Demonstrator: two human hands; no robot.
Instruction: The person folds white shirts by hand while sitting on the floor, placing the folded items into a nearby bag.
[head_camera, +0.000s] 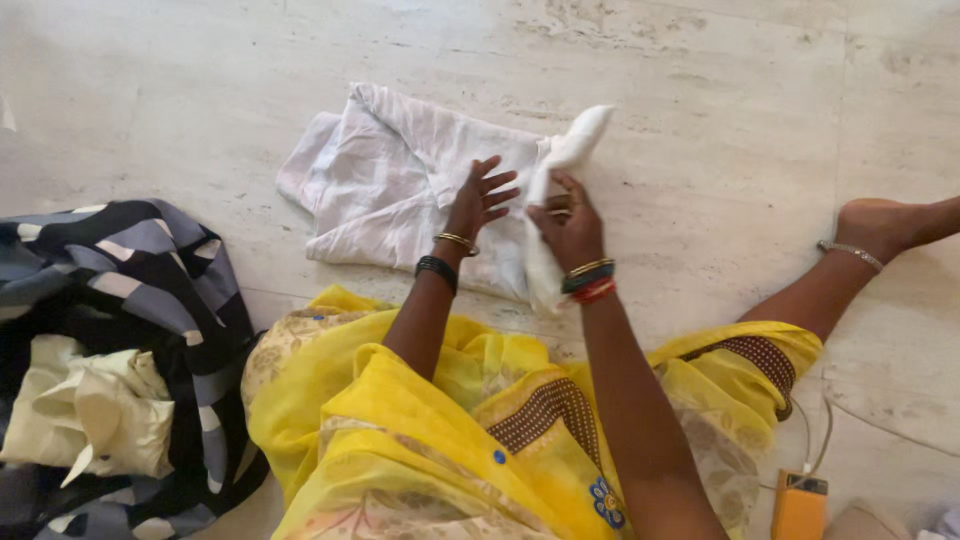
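Observation:
A white, wrinkled garment (390, 185) lies spread on the pale stone floor in front of me. My left hand (478, 200) rests flat on its middle with the fingers apart. My right hand (567, 228) pinches the garment's right edge and lifts a fold of the cloth, which stands up in a white roll (578, 140) above my fingers. Both wrists carry bangles.
A pile of dark blue, grey and white striped fabric (140, 270) with a cream cloth (95, 410) on it lies at the left. My yellow garment (420, 430) covers my lap. My foot (880, 225) stretches out at the right. An orange device (798, 505) with a cable lies at the bottom right.

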